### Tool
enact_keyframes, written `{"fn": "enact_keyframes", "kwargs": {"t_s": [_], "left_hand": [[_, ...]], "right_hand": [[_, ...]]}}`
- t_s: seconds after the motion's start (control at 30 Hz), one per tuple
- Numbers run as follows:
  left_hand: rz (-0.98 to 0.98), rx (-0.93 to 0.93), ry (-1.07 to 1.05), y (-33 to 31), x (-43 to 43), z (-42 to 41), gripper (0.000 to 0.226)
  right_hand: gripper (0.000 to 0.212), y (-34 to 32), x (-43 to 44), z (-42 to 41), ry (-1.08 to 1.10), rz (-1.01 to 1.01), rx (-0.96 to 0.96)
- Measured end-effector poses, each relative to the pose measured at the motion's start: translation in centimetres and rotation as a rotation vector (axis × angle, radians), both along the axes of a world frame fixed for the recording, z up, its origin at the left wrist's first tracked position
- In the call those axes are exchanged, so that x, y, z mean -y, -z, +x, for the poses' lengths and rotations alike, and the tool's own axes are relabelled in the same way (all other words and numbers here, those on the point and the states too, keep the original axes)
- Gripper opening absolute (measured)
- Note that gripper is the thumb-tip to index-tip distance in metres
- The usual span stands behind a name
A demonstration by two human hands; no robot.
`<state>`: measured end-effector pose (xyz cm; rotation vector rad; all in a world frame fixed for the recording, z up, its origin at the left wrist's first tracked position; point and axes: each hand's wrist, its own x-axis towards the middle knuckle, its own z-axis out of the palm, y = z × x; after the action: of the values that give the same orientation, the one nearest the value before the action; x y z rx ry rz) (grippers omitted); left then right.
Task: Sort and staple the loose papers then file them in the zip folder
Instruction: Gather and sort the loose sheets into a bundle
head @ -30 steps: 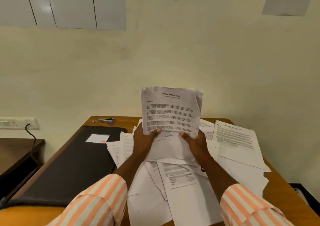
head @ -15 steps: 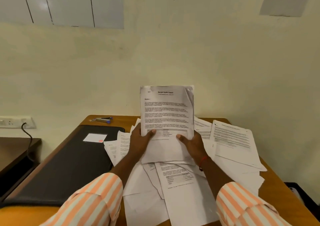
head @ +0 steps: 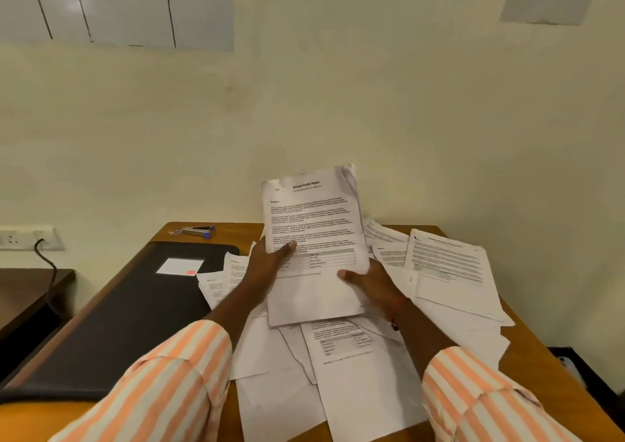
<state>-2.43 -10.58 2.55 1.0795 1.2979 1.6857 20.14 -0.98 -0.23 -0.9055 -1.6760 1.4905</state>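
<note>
Cream wall behind, wooden bench (head: 233,230) below, strewn with loose papers (head: 449,272). Both hands hold a sheaf (head: 314,225) of printed pages upright above the pile. The fingers of the left hand (head: 267,265) are curled round its left edge with the thumb on the front. The right hand (head: 372,286) grips the lower right corner the same way.

A second ago the sheets were fanned out sideways and the top edge looked wide. Now they have closed into a narrower, nearly square stack, and the right hand has slid lower. One curled corner still stands proud at the top right.

This set looks close to ready for stapling, though many pages remain unsorted. The stapler (head: 198,230) lies at the far edge, well apart from the hands. The black zip folder (head: 135,306) lies flat on the left, apparently closed.
</note>
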Motion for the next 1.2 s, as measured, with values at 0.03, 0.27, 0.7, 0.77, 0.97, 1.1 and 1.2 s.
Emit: {"fn": "enact_keyframes", "kwargs": {"t_s": [0.03, 0.27, 0.7, 0.77, 0.97, 1.1, 1.2], "left_hand": [[-0.020, -0.003, -0.018, 0.1, 0.0, -0.1, 0.039], [-0.255, -0.084, -0.131, 4.1, -0.9, -1.3, 0.031], [-0.260, -0.232, -0.218, 4.4, -2.4, -2.2, 0.034], [-0.299, -0.268, -0.219, 5.0, -2.3, -2.3, 0.039], [-0.336, -0.321, -0.262, 6.6, -1.9, -2.8, 0.041], [-0.329, -0.297, -0.254, 6.2, -2.2, -2.8, 0.039], [-0.331, -0.302, -0.258, 6.1, -2.1, -2.6, 0.039]], "right_hand": [[0.044, 0.3, -0.1, 0.2, -0.037, -0.028, 0.040], [0.039, 0.0, -1.7, 1.0, 0.364, 0.333, 0.621], [0.034, 3.5, -3.9, -1.5, 0.316, 0.524, 0.921], [0.038, 3.2, -4.5, -0.7, 0.415, 0.476, 0.931], [0.053, 2.5, -7.4, 2.2, 0.329, 0.335, 1.124], [0.034, 2.6, -8.2, 2.7, 0.326, 0.301, 0.936], [0.025, 2.5, -8.5, 2.7, 0.364, 0.274, 0.782]]}}
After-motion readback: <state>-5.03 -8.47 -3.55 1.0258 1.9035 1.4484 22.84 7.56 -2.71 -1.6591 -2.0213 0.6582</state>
